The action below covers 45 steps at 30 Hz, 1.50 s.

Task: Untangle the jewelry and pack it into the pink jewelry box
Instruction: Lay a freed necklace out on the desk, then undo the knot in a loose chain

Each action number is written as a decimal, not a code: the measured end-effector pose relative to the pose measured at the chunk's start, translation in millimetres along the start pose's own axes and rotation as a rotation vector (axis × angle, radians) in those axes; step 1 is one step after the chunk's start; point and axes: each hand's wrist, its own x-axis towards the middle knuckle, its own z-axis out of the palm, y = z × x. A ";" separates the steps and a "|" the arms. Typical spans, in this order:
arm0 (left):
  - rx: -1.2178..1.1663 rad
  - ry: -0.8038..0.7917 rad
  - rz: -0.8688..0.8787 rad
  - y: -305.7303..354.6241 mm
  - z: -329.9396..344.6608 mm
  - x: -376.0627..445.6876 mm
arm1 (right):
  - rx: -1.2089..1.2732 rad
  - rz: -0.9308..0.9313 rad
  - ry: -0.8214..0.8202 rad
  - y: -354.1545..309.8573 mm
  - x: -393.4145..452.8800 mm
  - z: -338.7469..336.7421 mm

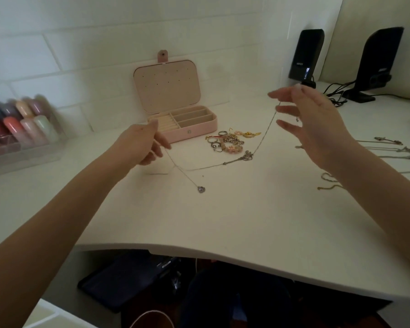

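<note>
The pink jewelry box (pixel 199 129) stands open against the wall, lid up, compartments empty. My left hand (pixel 140 145) pinches one end of a thin silver chain (pixel 262 140) just in front of the box. My right hand (pixel 313 121) holds the chain's other end raised, fingers spread. The chain sags to the table, where a silver key-shaped pendant (pixel 242 158) lies on it. A second fine strand drops from my left hand to a small round pendant (pixel 201 189). A heap of rings, charms and a pink beaded bracelet (pixel 230 142) lies right of the box.
A clear organizer of coloured bottles (pixel 21 131) sits at the left. Two black speakers (pixel 305 55) and cables stand at the back right. More silver necklaces (pixel 398 150) and a gold chain (pixel 329 182) lie at the right. The white desk edge (pixel 199 253) curves below.
</note>
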 end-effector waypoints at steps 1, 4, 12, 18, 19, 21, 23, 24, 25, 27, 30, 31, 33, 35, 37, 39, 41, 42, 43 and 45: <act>-0.108 -0.022 0.023 1.3 3.4 -1.2 | 0.069 0.036 -0.044 -0.8 -0.1 0.5; -0.494 -0.185 -0.005 7.5 11.1 -4.5 | 0.161 0.068 -0.169 -3.0 -4.4 3.1; 0.525 -0.154 0.453 8.2 51.9 -16.1 | -0.106 -0.077 -0.253 -2.6 -11.4 11.7; 0.623 -0.319 0.585 5.7 63.5 -17.9 | -0.221 -0.186 -0.153 -2.2 -4.6 0.6; 0.650 -0.356 0.618 5.3 61.4 -19.3 | -0.263 -0.218 -0.119 -2.5 -2.4 -2.1; 0.720 -0.424 0.655 7.0 56.6 -21.3 | -0.314 -0.261 -0.059 -3.1 1.7 -7.0; 0.781 -0.455 0.667 9.4 55.1 -21.7 | -0.309 -0.266 -0.023 -3.3 4.9 -11.9; 0.803 -0.451 0.674 9.9 55.1 -21.9 | -0.307 -0.267 -0.011 -3.0 5.9 -14.3; 0.816 -0.430 0.681 9.7 55.3 -22.1 | -0.310 -0.269 -0.002 -2.9 6.5 -15.9; 0.814 -0.364 0.690 7.6 54.6 -22.9 | -0.309 -0.274 0.010 -2.8 6.8 -18.1; 0.864 -0.315 0.683 6.8 50.8 -25.1 | -0.292 -0.270 0.012 -2.5 7.5 -19.3; 0.919 -0.311 0.678 7.2 49.8 -25.9 | -0.301 -0.274 0.006 -2.3 7.8 -19.2; 1.027 -0.306 0.670 8.3 48.7 -26.2 | -0.336 -0.290 -0.006 -1.7 8.0 -18.7; 1.096 -0.300 0.649 9.9 46.5 -25.5 | -0.379 -0.309 -0.011 -1.5 7.8 -18.7; 1.121 -0.285 0.607 9.8 40.0 -24.5 | -0.428 -0.327 -0.008 -1.7 7.6 -20.2; 1.127 -0.274 0.569 6.4 30.2 -23.3 | -0.473 -0.339 -0.005 -2.2 7.8 -23.2; 1.124 -0.284 0.544 0.9 20.4 -22.3 | -0.520 -0.338 0.002 -1.2 9.1 -27.0; 1.117 -0.294 0.537 -1.1 15.9 -22.0 | -0.552 -0.332 0.008 -0.4 10.1 -28.8; 1.107 -0.302 0.534 -1.9 11.7 -22.0 | -0.584 -0.323 0.011 1.1 11.2 -30.2; 1.087 -0.311 0.530 -0.6 3.6 -21.6 | -0.648 -0.301 -0.001 4.7 12.7 -31.5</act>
